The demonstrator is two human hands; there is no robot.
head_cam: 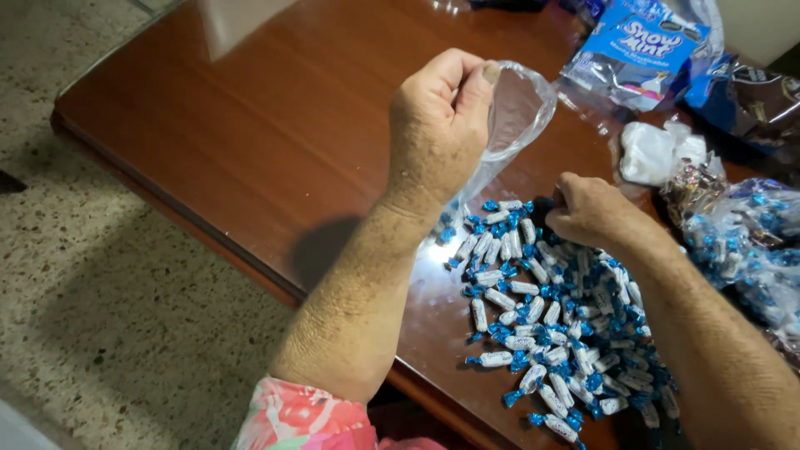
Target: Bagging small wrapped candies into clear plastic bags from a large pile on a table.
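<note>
Left hand [437,125] pinches small clear plastic bag [512,117] open, held above candy pile [554,325] on counter [275,125]. Right hand [587,208] closed on pile's far edge, picking candies; contents hidden. Bagging step; next move needs bag mouth kept open for drop.

Blue-and-white candy bag [637,52] beside a dark packet [758,100], table's far edge

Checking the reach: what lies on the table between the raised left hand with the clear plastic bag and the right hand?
Head view: between the left hand holding the clear plastic bag and the right hand lie the nearest blue-and-white wrapped candies on the brown wooden table.
</note>
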